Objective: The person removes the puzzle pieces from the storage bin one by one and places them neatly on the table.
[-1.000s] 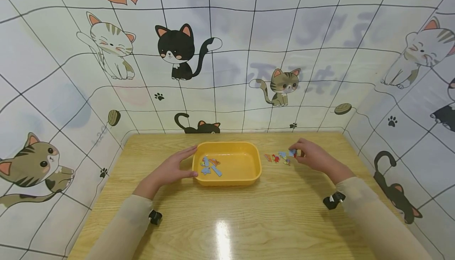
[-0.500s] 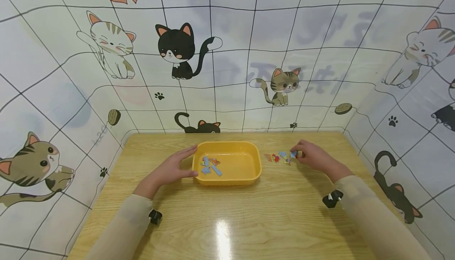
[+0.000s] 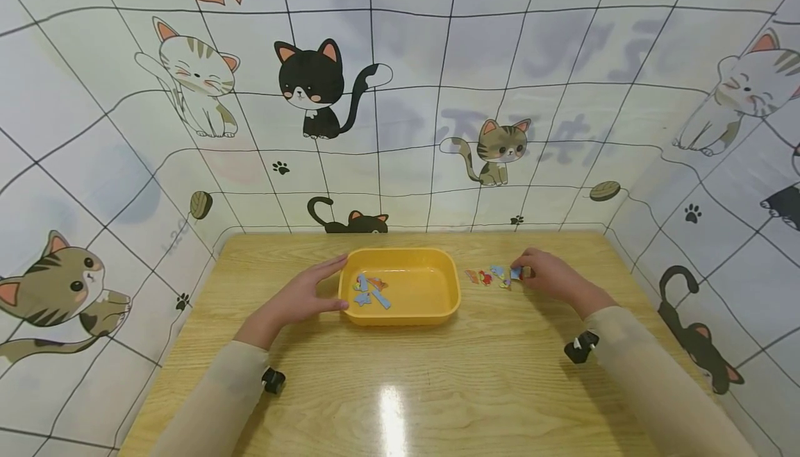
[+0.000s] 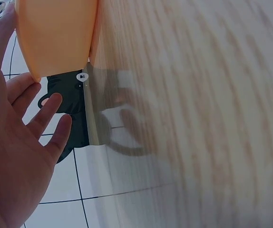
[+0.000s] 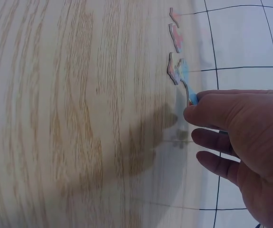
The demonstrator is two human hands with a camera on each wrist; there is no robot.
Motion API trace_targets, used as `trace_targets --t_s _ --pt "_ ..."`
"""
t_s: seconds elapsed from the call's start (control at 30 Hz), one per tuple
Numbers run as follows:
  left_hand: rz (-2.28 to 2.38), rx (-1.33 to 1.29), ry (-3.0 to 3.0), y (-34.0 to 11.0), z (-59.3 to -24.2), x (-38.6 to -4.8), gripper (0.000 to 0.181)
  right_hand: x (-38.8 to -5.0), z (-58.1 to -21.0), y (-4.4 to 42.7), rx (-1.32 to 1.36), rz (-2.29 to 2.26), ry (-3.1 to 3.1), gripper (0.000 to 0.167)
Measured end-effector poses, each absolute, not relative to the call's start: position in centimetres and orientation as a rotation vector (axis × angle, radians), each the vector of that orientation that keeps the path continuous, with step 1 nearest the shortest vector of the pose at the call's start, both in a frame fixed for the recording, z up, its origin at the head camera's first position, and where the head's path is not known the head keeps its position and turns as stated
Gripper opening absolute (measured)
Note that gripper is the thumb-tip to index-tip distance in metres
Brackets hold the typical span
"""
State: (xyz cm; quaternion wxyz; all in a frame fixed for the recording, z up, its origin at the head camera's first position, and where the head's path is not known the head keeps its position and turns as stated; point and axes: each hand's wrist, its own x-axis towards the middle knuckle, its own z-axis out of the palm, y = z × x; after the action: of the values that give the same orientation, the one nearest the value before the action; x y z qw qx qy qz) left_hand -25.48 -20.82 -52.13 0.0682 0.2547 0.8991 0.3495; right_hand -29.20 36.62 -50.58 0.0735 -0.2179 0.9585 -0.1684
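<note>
- The fingers of my left hand (image 3: 300, 297) are spread and fairly straight, wrapped round nothing. The thumb touches the yellow tray (image 3: 428, 294) at the tray's 8 o'clock, the fingertips at its 10 o'clock.
- The tray rests on the wooden table (image 3: 475, 374), at 3 o'clock from that hand. Its long axis runs from 9 to 3 o'clock.
- Inside, gathered toward the tray's 9 o'clock end, lie small flat pieces: some blue, an orange piece (image 3: 378, 284), and a blue strip (image 3: 380, 299) slanting from about 11 to 5 o'clock.
- Past the tray's 3 o'clock end, well apart from those, more pieces lie on the table in a loose row running from 9 to 3 o'clock: a second orange piece (image 3: 471, 276), a red piece (image 3: 485, 278), a light blue piece (image 3: 497, 271), and a small mottled piece (image 3: 505, 285) at about 5 o'clock from the light blue one.
- At the row's 3 o'clock end is the blue piece with a touch of red (image 3: 515, 273). It sits at 9 o'clock from my right palm; its own long axis is too hidden to tell.
- My right hand (image 3: 553, 278) pinches it between thumb and fingertips, and is far nearer to the row than my left. I judge that the relation to mind is this: from the pinched piece, the tray lies at 9 o'clock, with the row in between.
</note>
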Motion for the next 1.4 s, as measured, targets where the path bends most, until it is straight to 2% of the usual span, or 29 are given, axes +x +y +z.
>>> trace_targets --t_s 0.73,1.4 --pt "1.077 0.754 2.699 -20.58 -51.66 -25.1 0.097 -29.75 -51.45 36.97 -0.655 -0.514 2.867 0.024" --pt "1.059 0.733 2.705 -20.68 -51.83 -25.28 0.099 -29.37 -51.14 37.14 -0.632 -0.603 2.863 0.028"
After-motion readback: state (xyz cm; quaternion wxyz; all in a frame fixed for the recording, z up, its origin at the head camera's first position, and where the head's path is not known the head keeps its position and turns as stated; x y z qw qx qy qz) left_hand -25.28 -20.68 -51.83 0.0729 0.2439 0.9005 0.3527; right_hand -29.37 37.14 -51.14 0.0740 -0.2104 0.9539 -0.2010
